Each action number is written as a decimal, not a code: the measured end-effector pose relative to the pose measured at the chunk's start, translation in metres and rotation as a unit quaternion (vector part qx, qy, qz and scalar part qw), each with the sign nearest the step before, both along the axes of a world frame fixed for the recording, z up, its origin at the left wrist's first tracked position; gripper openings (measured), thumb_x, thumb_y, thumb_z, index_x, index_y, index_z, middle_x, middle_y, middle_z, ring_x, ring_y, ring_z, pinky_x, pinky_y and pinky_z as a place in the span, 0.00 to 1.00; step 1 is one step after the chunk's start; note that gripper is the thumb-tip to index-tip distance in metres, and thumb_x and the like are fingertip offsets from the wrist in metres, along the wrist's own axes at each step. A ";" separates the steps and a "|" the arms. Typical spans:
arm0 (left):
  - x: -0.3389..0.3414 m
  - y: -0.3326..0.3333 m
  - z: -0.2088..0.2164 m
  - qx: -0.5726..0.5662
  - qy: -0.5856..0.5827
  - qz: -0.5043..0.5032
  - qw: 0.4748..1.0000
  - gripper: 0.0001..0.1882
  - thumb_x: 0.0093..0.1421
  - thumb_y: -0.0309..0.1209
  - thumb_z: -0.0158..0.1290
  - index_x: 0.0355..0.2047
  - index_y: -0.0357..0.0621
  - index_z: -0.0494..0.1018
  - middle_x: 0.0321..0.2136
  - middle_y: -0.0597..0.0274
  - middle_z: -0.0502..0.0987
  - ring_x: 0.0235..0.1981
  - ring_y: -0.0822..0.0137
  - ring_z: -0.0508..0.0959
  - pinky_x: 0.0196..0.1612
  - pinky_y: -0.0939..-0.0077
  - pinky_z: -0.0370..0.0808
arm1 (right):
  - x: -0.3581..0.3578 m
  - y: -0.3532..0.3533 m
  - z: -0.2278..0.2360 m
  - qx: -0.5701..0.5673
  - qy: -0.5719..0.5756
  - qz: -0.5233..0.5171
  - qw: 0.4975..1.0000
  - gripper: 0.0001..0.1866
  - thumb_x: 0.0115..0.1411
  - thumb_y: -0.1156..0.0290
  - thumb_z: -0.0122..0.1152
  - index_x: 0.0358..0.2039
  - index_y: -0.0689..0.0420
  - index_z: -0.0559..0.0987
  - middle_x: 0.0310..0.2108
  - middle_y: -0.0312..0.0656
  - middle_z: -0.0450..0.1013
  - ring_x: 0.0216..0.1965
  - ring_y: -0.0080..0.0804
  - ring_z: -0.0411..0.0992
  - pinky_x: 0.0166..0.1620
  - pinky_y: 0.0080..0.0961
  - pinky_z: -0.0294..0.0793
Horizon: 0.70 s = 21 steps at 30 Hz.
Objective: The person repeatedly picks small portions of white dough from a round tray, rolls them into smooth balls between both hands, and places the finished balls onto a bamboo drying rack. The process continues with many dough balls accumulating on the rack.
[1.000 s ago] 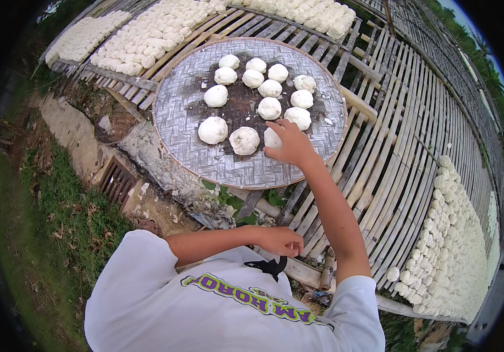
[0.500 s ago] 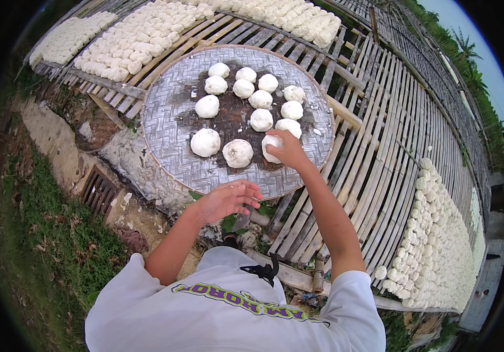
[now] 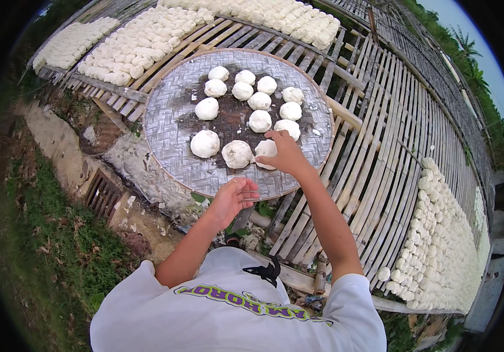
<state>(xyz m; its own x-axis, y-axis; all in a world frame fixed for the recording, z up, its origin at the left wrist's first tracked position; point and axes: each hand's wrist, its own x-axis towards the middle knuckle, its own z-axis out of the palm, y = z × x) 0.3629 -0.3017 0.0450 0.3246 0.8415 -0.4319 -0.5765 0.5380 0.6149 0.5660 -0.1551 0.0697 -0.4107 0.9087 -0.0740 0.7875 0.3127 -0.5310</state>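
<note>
A round woven bamboo tray (image 3: 167,126) lies before me, with several rough white doughy balls spread over its darkened middle. My right hand (image 3: 288,156) is at the near right of the group, its thumb and fingers around one white ball (image 3: 265,152) that sits on the tray. Just left of it is another ball (image 3: 237,154) with a rougher top, and a smooth one (image 3: 205,144) lies further left. My left hand (image 3: 232,201) is at the tray's near rim, fingers loosely bent and apart, holding nothing.
The tray rests on a bamboo slat rack (image 3: 375,152) that stretches away to the right. Rows of white pieces cover the slats at the back left (image 3: 140,50), far middle (image 3: 275,20) and near right (image 3: 434,252). A metal grate (image 3: 103,193) and grass (image 3: 70,246) lie at the left.
My right hand and the ball in it have shifted slightly left, closer to the neighbouring ball. My left hand has turned and its fingers have drawn in, near the tray's rim.
</note>
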 end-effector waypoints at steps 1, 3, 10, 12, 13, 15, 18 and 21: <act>-0.003 -0.004 -0.001 0.000 0.006 0.001 1.000 0.14 0.72 0.40 0.48 0.50 0.46 0.71 0.48 0.58 0.79 0.49 0.63 0.79 0.51 0.67 0.73 | 0.000 0.001 0.000 -0.012 0.014 -0.020 1.000 0.43 0.49 0.46 0.75 0.63 0.51 0.73 0.60 0.54 0.67 0.61 0.55 0.68 0.62 0.44 0.71; -0.007 -0.010 -0.003 0.000 0.019 0.003 1.000 0.14 0.72 0.40 0.47 0.50 0.46 0.71 0.48 0.58 0.79 0.49 0.63 0.79 0.50 0.67 0.73 | -0.002 0.002 -0.004 0.014 0.006 0.063 0.998 0.42 0.46 0.47 0.76 0.62 0.47 0.73 0.60 0.52 0.67 0.63 0.53 0.67 0.61 0.49 0.71; -0.018 -0.018 -0.008 0.002 0.023 -0.012 1.000 0.13 0.72 0.38 0.48 0.51 0.47 0.70 0.48 0.60 0.78 0.49 0.65 0.78 0.50 0.68 0.72 | -0.023 -0.002 -0.032 0.139 -0.132 0.105 0.976 0.30 0.45 0.48 0.75 0.49 0.46 0.83 0.59 0.48 0.69 0.64 0.47 0.65 0.58 0.60 0.69; -0.021 -0.019 -0.008 0.008 0.031 -0.013 0.999 0.12 0.72 0.37 0.49 0.51 0.47 0.70 0.48 0.60 0.78 0.49 0.65 0.78 0.50 0.68 0.72 | -0.026 0.002 -0.035 0.119 -0.155 0.093 0.976 0.27 0.47 0.49 0.75 0.46 0.47 0.85 0.57 0.45 0.70 0.62 0.45 0.67 0.56 0.57 0.70; -0.023 -0.020 -0.009 0.000 0.035 -0.013 0.999 0.12 0.72 0.37 0.49 0.51 0.47 0.70 0.48 0.60 0.78 0.49 0.65 0.78 0.50 0.68 0.72 | -0.026 0.004 -0.036 0.098 -0.150 0.102 0.979 0.24 0.47 0.50 0.75 0.44 0.47 0.85 0.55 0.44 0.71 0.60 0.44 0.67 0.56 0.56 0.71; -0.024 -0.020 -0.009 -0.005 0.040 -0.010 0.999 0.12 0.72 0.37 0.49 0.51 0.47 0.70 0.48 0.60 0.78 0.48 0.65 0.78 0.50 0.68 0.72 | -0.027 0.005 -0.039 0.119 -0.129 0.097 0.980 0.20 0.48 0.52 0.74 0.39 0.46 0.87 0.52 0.40 0.72 0.58 0.42 0.68 0.54 0.53 0.72; -0.025 -0.021 -0.010 -0.016 0.056 0.006 0.998 0.11 0.72 0.38 0.50 0.48 0.49 0.71 0.48 0.59 0.79 0.49 0.64 0.78 0.51 0.67 0.73 | -0.027 -0.001 -0.046 0.117 -0.097 0.075 0.986 0.15 0.48 0.56 0.73 0.35 0.46 0.87 0.51 0.38 0.72 0.58 0.42 0.68 0.53 0.51 0.73; -0.029 -0.020 -0.011 -0.025 0.037 0.003 0.999 0.10 0.72 0.38 0.50 0.49 0.48 0.71 0.49 0.59 0.78 0.49 0.64 0.78 0.51 0.67 0.73 | -0.020 -0.008 -0.052 0.176 -0.043 0.069 0.981 0.11 0.49 0.58 0.72 0.32 0.47 0.87 0.50 0.37 0.73 0.56 0.43 0.70 0.53 0.46 0.74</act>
<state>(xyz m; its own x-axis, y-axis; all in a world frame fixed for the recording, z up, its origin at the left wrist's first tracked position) 0.3336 -0.3216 0.0344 0.2849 0.8198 -0.4967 -0.5339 0.5661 0.6280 0.5456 -0.1630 0.0178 -0.5373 0.8204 0.1954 0.7621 0.5716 -0.3041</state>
